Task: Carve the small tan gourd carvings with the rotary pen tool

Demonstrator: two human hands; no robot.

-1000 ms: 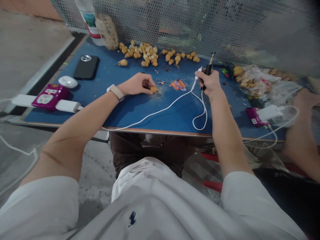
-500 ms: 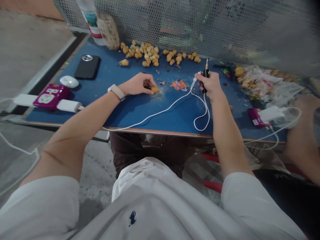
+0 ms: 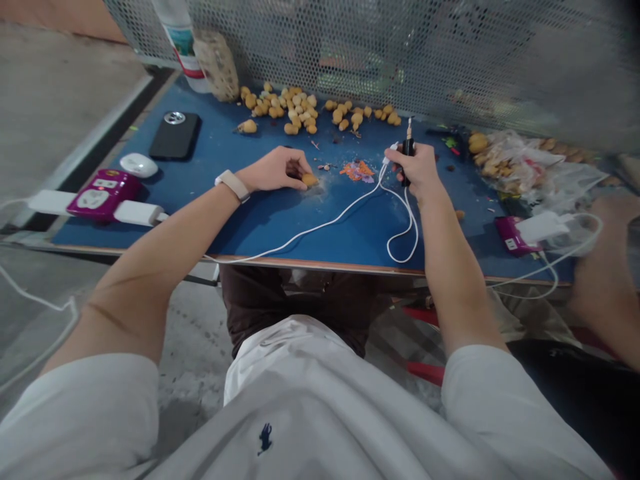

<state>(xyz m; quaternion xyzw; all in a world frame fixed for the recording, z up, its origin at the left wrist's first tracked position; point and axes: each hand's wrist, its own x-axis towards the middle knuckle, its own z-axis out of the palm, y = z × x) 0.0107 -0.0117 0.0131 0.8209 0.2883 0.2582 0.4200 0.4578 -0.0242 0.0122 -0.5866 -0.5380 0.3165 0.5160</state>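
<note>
My left hand rests low over the blue table and pinches a small yellow-brown gourd between thumb and fingers. Pale dust lies around that gourd. To the right, my right hand is closed around a black pen-shaped rotary tool, held upright with its thin metal tip pointing up, apart from the gourd. A white cable runs from beside this hand, its plug end near my thumb, and loops down over the table. Between my hands lies a patch of orange and purple scraps.
Several small gourds line the back, before a perforated metal screen. A phone, white case and purple socket block are left. Right are a plastic bag, another purple socket block and another person's arm.
My right hand has shifted slightly left with the rotary tool. My left hand and its gourd stay nearly where they were.
</note>
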